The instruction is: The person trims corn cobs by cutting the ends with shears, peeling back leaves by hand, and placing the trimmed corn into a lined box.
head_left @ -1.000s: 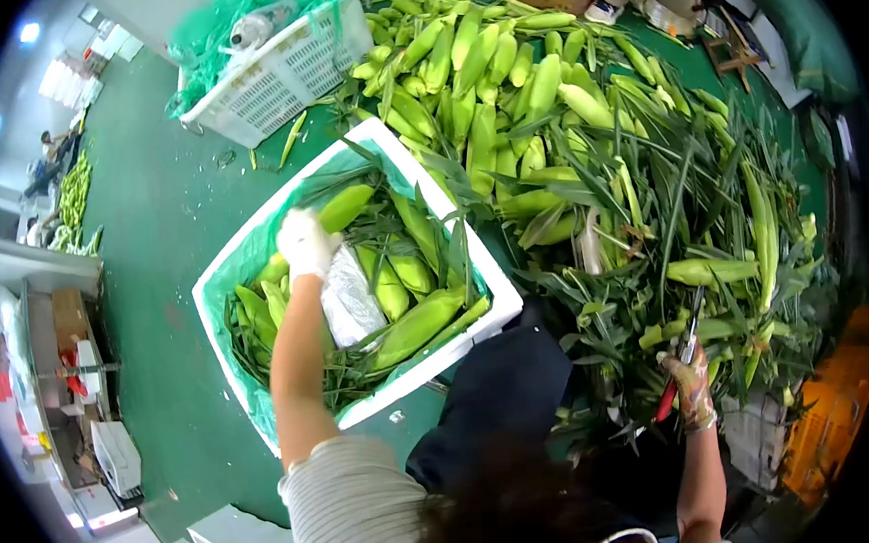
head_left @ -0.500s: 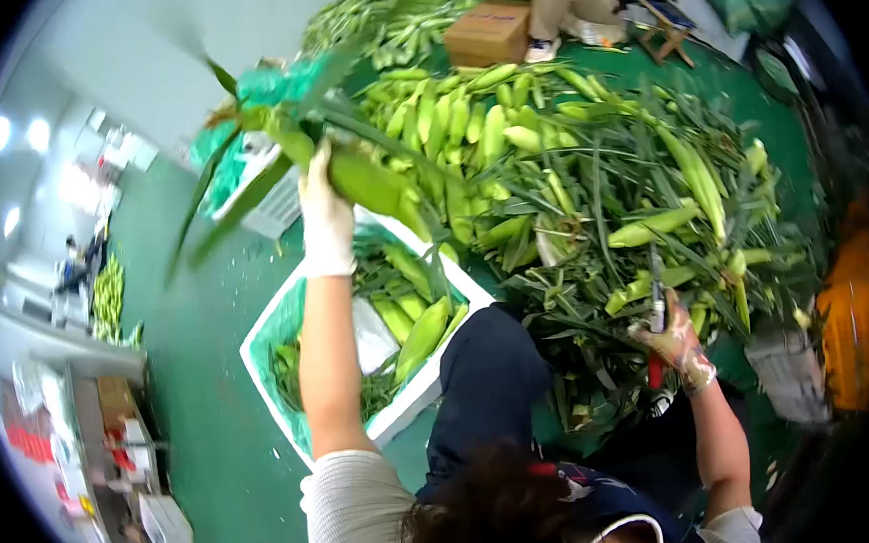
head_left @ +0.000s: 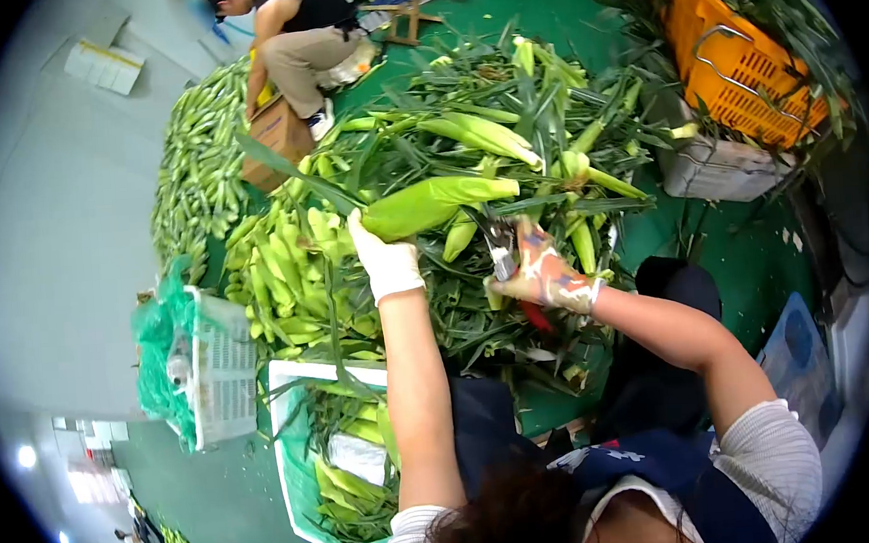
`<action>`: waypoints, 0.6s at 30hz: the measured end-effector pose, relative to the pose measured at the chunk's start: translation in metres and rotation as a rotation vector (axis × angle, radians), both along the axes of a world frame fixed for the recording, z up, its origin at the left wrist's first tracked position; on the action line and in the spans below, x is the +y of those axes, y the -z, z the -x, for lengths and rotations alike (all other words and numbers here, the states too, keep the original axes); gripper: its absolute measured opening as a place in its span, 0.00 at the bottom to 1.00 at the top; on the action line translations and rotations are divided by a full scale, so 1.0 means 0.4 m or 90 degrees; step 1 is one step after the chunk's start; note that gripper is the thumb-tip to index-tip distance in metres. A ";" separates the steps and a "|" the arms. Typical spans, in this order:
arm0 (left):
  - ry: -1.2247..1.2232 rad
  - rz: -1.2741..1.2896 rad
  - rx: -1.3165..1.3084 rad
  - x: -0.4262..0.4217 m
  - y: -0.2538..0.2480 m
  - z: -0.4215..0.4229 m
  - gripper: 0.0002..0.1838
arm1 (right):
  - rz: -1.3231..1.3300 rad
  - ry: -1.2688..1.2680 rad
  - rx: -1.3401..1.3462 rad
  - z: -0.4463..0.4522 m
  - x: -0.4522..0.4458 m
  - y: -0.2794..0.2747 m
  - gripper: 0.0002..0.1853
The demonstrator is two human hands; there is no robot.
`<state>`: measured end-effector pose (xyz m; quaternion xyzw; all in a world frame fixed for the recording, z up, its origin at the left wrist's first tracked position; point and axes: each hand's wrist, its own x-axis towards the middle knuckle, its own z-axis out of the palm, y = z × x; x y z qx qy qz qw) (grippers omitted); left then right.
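My left hand [head_left: 387, 257], in a white glove, grips a green ear of corn in its husk [head_left: 430, 204] by its leafy end. The ear lies level above the leaf pile, its pale stalk end toward the right. My right hand [head_left: 551, 272], in a patterned glove, is closed around pruning shears [head_left: 502, 250] with a red handle. The shears are just below the ear's stalk end, and I cannot make out whether they touch it. A white foam box [head_left: 291, 499] with a green liner, corn and a white packet stands at lower left.
Husked corn [head_left: 280, 266] and loose leaves [head_left: 467, 309] spread ahead. A white basket [head_left: 224, 369] stands at left, an orange crate [head_left: 741, 74] on a grey one [head_left: 722, 169] at upper right. Another person [head_left: 307, 50] crouches beside a cardboard box [head_left: 277, 142].
My left hand went from the foam box to the leaf pile with an ear of corn. The view has turned right, and my right hand with the shears is now close to that ear.
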<state>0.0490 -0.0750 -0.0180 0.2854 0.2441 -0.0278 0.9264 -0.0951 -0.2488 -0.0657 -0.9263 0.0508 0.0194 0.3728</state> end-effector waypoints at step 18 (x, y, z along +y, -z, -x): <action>0.020 -0.209 0.028 0.050 0.042 0.037 0.24 | -0.154 -0.008 0.189 0.018 -0.083 -0.127 0.16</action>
